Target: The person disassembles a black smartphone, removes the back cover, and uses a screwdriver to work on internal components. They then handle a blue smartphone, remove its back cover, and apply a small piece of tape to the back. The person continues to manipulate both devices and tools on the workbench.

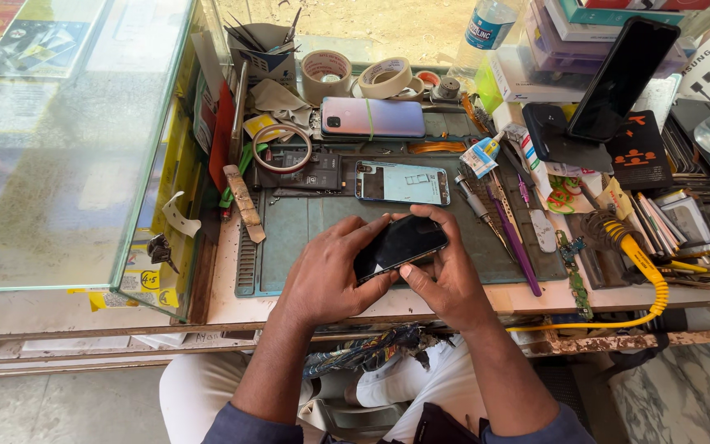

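Setting: a cluttered repair bench seen from above, with a grey-green work mat at the centre of the frame.
Thing in hand: a black phone, glossy face up, held tilted just above the lower middle of the mat.
Left hand: wrapped round the phone's left end, fingers curled and pressed together along its upper edge, thumb tucked beneath.
Right hand: closed on the right end, fingers curved over the far edge, thumb pinching the near long edge.
Handling, as judged: light and stiff, but the smooth glass looks slippery and breakable; it is best taken by the long side edges, not by pressing on the face.
Around it: an opened phone frame lies on the mat just above the hands; a pink-and-blue phone back lies further up; tape rolls stand at upper centre; a purple tool lies to the right; a yellow coiled cable runs at right; a glass case fills the upper left.
Hard to make out: the phone's underside and the left thumb are hidden; whether the screen is seated or lifting from its body cannot be told; the small parts at right blur together.
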